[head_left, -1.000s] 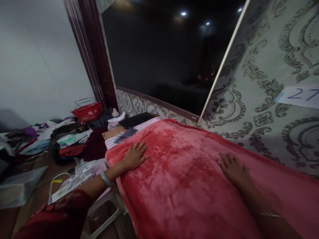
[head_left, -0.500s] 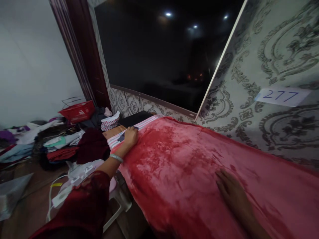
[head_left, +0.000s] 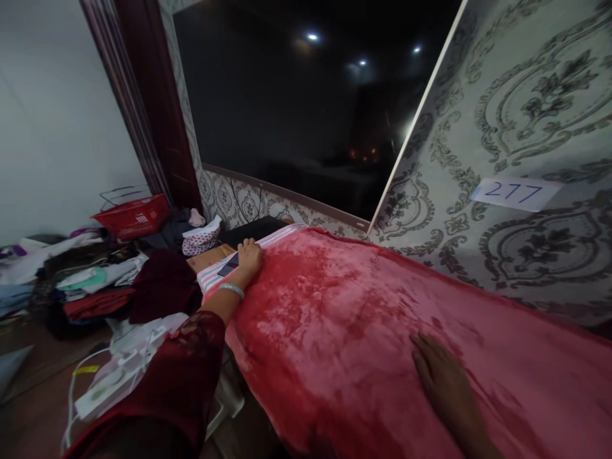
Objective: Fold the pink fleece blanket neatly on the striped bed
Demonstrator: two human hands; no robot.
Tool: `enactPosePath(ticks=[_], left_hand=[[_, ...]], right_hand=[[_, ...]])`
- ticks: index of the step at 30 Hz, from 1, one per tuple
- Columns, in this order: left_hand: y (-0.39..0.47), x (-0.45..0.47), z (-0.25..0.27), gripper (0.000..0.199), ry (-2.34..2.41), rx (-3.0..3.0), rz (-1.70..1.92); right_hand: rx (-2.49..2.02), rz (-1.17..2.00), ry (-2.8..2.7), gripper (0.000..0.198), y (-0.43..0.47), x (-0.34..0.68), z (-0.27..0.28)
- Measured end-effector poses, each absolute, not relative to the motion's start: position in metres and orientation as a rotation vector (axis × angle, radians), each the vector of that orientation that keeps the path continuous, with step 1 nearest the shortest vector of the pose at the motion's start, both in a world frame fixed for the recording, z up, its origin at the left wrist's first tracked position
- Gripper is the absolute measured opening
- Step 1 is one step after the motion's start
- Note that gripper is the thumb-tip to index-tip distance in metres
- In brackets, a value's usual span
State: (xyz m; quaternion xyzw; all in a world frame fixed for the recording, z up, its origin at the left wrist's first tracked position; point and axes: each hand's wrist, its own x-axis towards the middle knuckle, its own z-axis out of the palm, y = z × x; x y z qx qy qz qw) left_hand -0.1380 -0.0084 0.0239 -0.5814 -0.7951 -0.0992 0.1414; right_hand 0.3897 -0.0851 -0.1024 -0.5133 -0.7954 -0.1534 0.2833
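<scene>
My left hand (head_left: 249, 258) lies palm down near the striped far end of a red and pink patterned cloth (head_left: 329, 312). Its fingers point away from me and rest on the fabric. Beside it, partly covered by it, is a dark flat slab that looks like a phone (head_left: 228, 264), on the white, pink and grey stripes (head_left: 210, 277). Spread on the nearer right part of the cloth, my right hand (head_left: 440, 373) rests flat with its fingers stretched forward. What lies under the palms is hidden.
A large dark screen (head_left: 306, 115) stands behind the cloth. Left of it are piles of folded clothes (head_left: 100, 287), a red basket (head_left: 134, 217) and a white power strip (head_left: 108, 389) with cables. A paper marked 277 (head_left: 516, 193) sits on the patterned wall.
The view has swung slightly to the right, so the surroundings appear farther left. My left hand has shifted a little over the slab. My right hand stays on the cloth.
</scene>
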Motion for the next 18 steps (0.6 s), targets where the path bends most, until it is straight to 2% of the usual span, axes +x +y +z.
enactPosePath(ticks=[6, 11, 18], left_hand=[[-0.015, -0.145, 0.033, 0.037, -2.281, -1.684, -0.395], [-0.056, -0.176, 0.042, 0.035, -2.313, -1.614, -0.534], [-0.151, -0.210, 0.007, 0.041, -2.484, -1.460, -0.670]], right_hand=[[-1.365, -0.395, -2.114, 0.057, -0.084, 0.390, -0.103], [-1.378, -0.352, -2.100, 0.054, -0.084, 0.391, -0.101], [-1.363, -0.359, -2.144, 0.059, -0.082, 0.392, -0.102]])
